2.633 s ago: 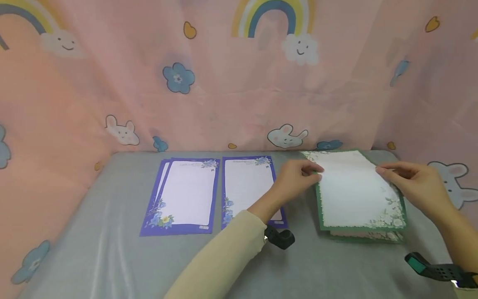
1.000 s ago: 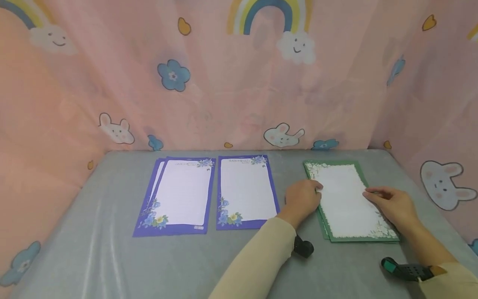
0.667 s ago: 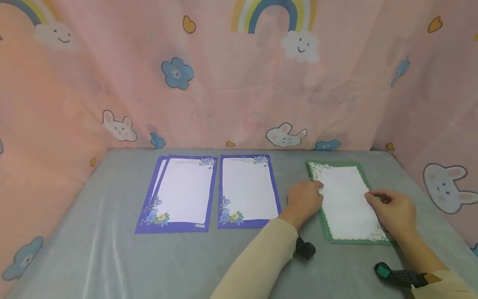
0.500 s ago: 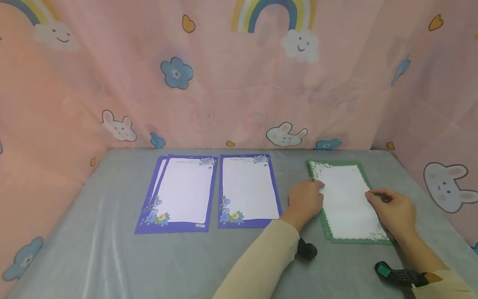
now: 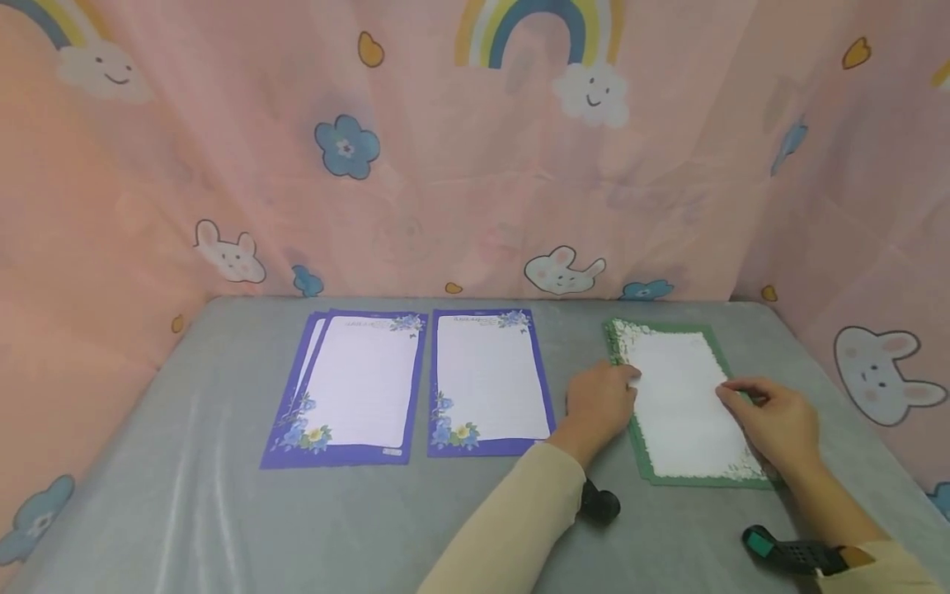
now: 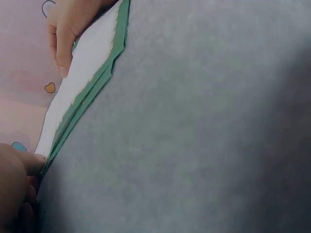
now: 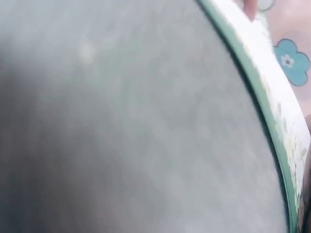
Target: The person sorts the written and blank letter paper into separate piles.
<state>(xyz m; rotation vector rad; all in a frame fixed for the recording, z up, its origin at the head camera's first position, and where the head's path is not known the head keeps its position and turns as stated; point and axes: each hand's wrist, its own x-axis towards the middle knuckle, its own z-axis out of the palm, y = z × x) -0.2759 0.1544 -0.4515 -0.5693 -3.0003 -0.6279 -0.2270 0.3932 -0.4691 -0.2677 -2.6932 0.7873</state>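
A small stack of green-bordered sheets of stationery paper (image 5: 681,412) lies on the table's right half, white in the middle with pale flowers at two corners. My left hand (image 5: 603,404) holds its left edge, the thumb on top and the fingers at the side. Opposite, my right hand (image 5: 775,421) pinches the right edge between thumb and forefinger. Up close in the left wrist view, the left hand (image 6: 17,182) grips one end of the paper (image 6: 87,63), whose layered green edges are slightly offset. Only a sliver of the right hand shows in the right wrist view.
Two purple-bordered sheets, overlapping, form a pile (image 5: 364,388) on the left of the grey cloth-covered table (image 5: 245,520). Another purple-bordered sheet (image 5: 490,379) lies beside them, near my left forearm. A pink patterned curtain (image 5: 445,181) encloses the back and sides.
Earlier, both hands held a green-bordered sheet raised above another. It has come down onto the stack, and the edges lie closer together. Over the last half second the hands barely move.
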